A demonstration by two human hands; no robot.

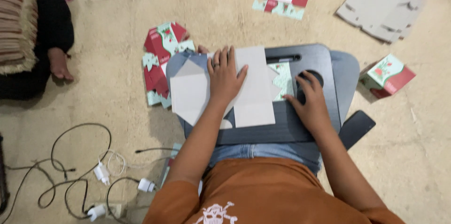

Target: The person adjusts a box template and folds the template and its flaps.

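a folded box [387, 75], grey cardboard sheets [386, 4] and tangled cables [75, 167] on the floor.

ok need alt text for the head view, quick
A seated person presses their left hand flat on a grey unfolded carton blank on a dark lap desk, right hand resting beside it. A folded red-and-green box sits on the floor.

Orange shirt (white skull print), blue jeans, finger ring
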